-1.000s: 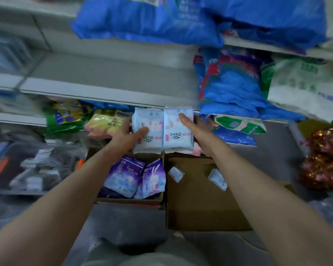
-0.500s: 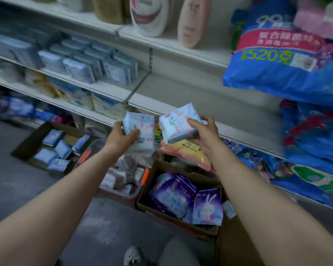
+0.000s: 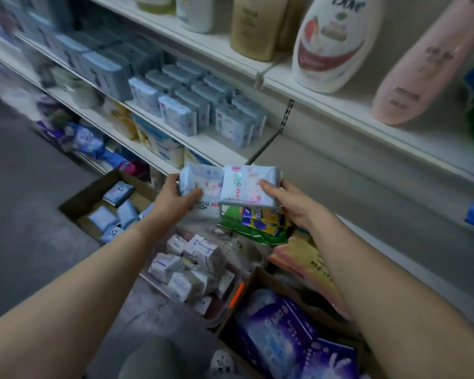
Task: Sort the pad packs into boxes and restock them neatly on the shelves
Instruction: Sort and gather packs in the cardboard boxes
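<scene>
Packs now overlap; left hand (image 3: 175, 199) grasps pad pack (image 3: 200, 184), right hand (image 3: 290, 203) grasps second pack (image 3: 248, 184); stocked shelf (image 3: 216, 149) at 12 o'clock.

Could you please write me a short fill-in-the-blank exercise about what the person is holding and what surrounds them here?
1. Each hand grips one ___ pack: left hand, right hand.
2. The purple packs lie in a cardboard ___.
3. The white bottle on the upper shelf reads ___.

Missing words: pad; box; Dove
</scene>
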`<action>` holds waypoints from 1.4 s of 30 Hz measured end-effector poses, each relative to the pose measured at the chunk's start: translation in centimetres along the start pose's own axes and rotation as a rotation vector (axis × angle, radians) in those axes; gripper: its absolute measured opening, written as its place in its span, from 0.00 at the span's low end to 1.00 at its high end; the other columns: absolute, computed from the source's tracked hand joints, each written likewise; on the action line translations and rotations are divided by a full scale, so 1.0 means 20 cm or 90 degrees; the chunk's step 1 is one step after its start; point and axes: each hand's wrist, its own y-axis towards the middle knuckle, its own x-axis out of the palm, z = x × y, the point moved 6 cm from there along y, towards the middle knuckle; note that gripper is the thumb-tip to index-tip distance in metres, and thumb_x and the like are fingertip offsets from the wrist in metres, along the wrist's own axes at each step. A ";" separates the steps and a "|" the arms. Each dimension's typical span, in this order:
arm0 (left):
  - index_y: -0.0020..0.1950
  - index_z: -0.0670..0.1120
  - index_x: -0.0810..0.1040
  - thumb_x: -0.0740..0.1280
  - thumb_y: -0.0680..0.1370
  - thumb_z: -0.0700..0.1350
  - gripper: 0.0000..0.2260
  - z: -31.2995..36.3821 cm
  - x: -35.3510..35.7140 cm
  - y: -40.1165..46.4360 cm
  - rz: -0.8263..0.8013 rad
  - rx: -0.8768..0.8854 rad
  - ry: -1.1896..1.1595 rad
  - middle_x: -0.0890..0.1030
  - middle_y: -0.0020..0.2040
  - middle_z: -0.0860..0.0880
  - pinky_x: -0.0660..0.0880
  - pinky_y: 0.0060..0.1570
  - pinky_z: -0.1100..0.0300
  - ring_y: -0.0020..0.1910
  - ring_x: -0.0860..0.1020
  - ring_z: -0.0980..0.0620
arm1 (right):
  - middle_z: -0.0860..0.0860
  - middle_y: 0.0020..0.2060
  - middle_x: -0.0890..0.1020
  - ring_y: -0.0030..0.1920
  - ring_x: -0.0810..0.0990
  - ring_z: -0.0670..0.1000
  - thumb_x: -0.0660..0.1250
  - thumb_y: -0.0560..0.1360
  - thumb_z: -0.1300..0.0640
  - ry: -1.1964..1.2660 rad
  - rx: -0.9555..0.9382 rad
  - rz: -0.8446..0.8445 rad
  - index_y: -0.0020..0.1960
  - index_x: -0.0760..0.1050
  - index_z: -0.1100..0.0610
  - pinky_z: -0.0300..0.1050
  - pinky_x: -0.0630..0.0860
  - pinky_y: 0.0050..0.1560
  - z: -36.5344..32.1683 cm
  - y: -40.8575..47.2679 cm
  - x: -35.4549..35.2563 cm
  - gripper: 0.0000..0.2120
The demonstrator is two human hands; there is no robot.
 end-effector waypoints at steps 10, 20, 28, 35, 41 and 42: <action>0.70 0.43 0.65 0.64 0.81 0.44 0.19 -0.02 -0.25 0.59 -0.021 -0.041 -0.009 0.77 0.59 0.43 0.75 0.44 0.56 0.50 0.77 0.48 | 0.51 0.55 0.82 0.51 0.82 0.50 0.80 0.66 0.59 -0.075 -0.112 0.228 0.58 0.73 0.56 0.50 0.81 0.54 -0.30 0.59 0.20 0.25; 0.70 0.46 0.67 0.66 0.80 0.46 0.19 -0.12 -0.42 1.03 -0.182 -0.075 -0.034 0.80 0.58 0.45 0.81 0.47 0.49 0.50 0.82 0.48 | 0.55 0.56 0.82 0.55 0.81 0.55 0.79 0.67 0.53 -0.265 -0.054 0.449 0.60 0.74 0.59 0.42 0.75 0.49 -0.35 0.94 0.41 0.26; 0.68 0.49 0.67 0.64 0.81 0.42 0.16 -0.09 -0.36 1.04 -0.251 -0.130 -0.098 0.79 0.59 0.44 0.80 0.47 0.44 0.48 0.81 0.48 | 0.49 0.52 0.76 0.54 0.77 0.53 0.70 0.74 0.43 -0.169 -0.047 0.510 0.58 0.72 0.56 0.45 0.71 0.52 -0.29 0.71 0.62 0.20; 0.65 0.46 0.74 0.65 0.80 0.42 0.13 0.14 -0.24 1.02 -0.402 0.049 0.009 0.81 0.55 0.45 0.79 0.51 0.55 0.51 0.80 0.48 | 0.52 0.56 0.84 0.59 0.81 0.56 0.75 0.67 0.41 -0.068 0.046 0.108 0.58 0.78 0.47 0.50 0.79 0.54 -0.27 0.64 0.80 0.22; 0.65 0.46 0.71 0.60 0.83 0.50 0.13 0.20 -0.23 1.05 -0.290 0.076 0.002 0.76 0.53 0.50 0.76 0.53 0.54 0.51 0.77 0.53 | 0.52 0.56 0.83 0.56 0.82 0.54 0.71 0.76 0.57 0.084 0.029 0.128 0.63 0.74 0.53 0.50 0.80 0.56 -0.26 0.57 0.69 0.17; 0.64 0.46 0.70 0.59 0.83 0.51 0.14 0.19 -0.25 1.07 -0.234 0.063 0.023 0.75 0.54 0.50 0.76 0.55 0.51 0.52 0.76 0.51 | 0.50 0.56 0.83 0.54 0.82 0.51 0.71 0.76 0.57 0.109 0.025 0.142 0.64 0.73 0.53 0.47 0.81 0.51 -0.25 0.56 0.68 0.17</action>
